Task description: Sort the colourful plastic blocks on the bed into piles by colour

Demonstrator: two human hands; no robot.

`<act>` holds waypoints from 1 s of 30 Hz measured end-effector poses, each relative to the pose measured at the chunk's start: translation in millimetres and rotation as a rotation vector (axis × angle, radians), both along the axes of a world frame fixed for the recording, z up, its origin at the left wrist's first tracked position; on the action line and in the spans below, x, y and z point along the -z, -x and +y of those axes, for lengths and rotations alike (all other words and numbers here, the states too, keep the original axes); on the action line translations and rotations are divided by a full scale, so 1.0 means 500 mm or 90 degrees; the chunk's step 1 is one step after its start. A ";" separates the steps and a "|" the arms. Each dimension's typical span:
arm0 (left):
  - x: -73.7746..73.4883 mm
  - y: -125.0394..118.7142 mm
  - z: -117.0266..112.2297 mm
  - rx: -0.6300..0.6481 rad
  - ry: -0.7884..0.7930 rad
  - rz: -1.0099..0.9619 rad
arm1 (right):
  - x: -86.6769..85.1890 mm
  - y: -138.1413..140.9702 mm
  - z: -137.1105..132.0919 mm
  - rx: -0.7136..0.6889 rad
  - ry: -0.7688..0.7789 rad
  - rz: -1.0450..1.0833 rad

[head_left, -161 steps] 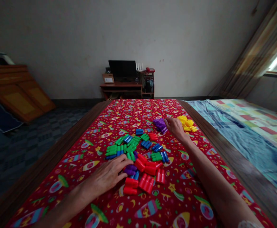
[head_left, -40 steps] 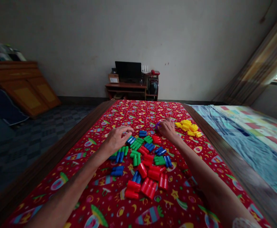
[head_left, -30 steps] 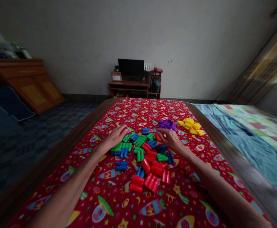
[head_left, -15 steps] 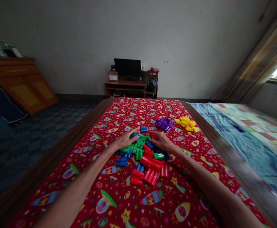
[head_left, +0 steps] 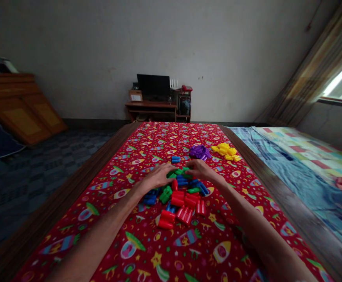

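Observation:
Several small plastic toy blocks shaped like joined tubes lie in a mixed pile on a red patterned cloth (head_left: 124,231). My left hand (head_left: 159,176) is curved round the left side of the green blocks (head_left: 178,172), its fingers partly hiding them. From the other side, my right hand (head_left: 202,170) bends its fingers down onto the same green blocks. Just below the hands lie blue blocks (head_left: 182,181), and nearer to me are red blocks (head_left: 185,214). One loose green block (head_left: 165,194) sits below my left hand.
A purple heap (head_left: 199,152) and a yellow heap (head_left: 226,151) of blocks lie beyond my right hand. A single blue block (head_left: 175,159) rests past the pile. The table's wooden edge (head_left: 251,178) runs along the right, beside a bed (head_left: 291,172).
My hands have drawn closer around the green blocks, which are more tightly bunched. More blue blocks show below the hands. The view has shifted slightly.

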State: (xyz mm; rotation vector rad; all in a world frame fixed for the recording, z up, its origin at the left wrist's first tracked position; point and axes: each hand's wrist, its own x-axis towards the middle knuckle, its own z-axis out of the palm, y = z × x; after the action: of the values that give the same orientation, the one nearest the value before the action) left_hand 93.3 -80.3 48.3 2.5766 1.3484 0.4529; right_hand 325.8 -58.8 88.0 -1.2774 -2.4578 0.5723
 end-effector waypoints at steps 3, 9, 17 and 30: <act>0.004 -0.003 0.003 -0.012 -0.005 -0.013 | -0.008 -0.073 0.005 0.081 -0.019 0.155; -0.006 -0.006 0.021 -0.084 0.003 -0.022 | 0.020 -0.229 0.005 0.168 0.016 0.300; -0.023 0.000 0.018 -0.079 -0.033 -0.102 | 0.037 -0.227 0.020 0.130 0.043 0.263; -0.053 -0.036 0.000 -0.184 0.197 -0.573 | -0.022 -0.239 -0.036 0.354 -0.139 0.001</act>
State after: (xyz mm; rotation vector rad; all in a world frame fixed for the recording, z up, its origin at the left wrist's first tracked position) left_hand 111.2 -80.0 74.7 1.5783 1.2742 1.1593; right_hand 445.5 -76.8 99.1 -1.7528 -1.9563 0.1526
